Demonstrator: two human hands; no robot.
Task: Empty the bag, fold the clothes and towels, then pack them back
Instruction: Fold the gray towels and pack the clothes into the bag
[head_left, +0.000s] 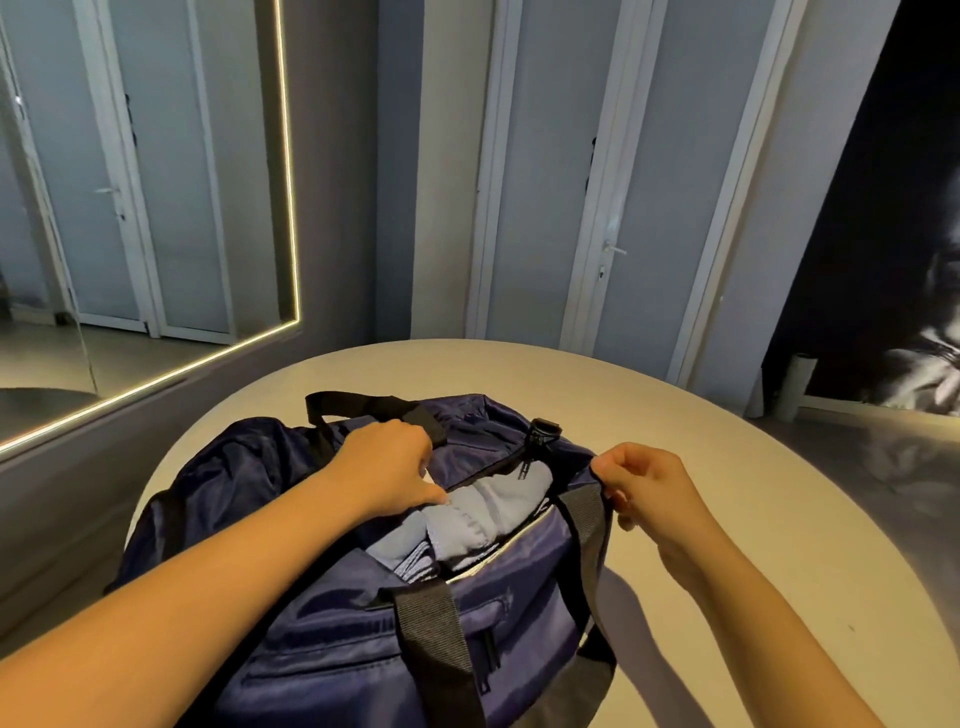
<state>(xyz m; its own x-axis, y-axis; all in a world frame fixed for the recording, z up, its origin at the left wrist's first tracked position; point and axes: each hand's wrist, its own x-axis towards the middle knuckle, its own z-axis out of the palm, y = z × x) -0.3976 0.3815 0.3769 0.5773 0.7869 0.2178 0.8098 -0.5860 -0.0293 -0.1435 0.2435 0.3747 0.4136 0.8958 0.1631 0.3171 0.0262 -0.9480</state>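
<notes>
A navy duffel bag (332, 639) with black webbing straps lies on a round pale table (727, 509). Its top zip stands partly open, and grey-blue folded cloth (467, 525) shows in the gap. My left hand (387, 470) rests on the far side of the opening, fingers curled over the bag's fabric by the far strap. My right hand (641, 486) is at the bag's right end, pinching the fabric edge where the near strap (587, 525) rises. The rest of the bag's contents are hidden.
The table's edge curves round close behind the bag. A mirror with a lit strip (288, 208) hangs on the left wall. Pale doors (613, 208) stand behind, and a dark wall picture (893, 260) is at the right.
</notes>
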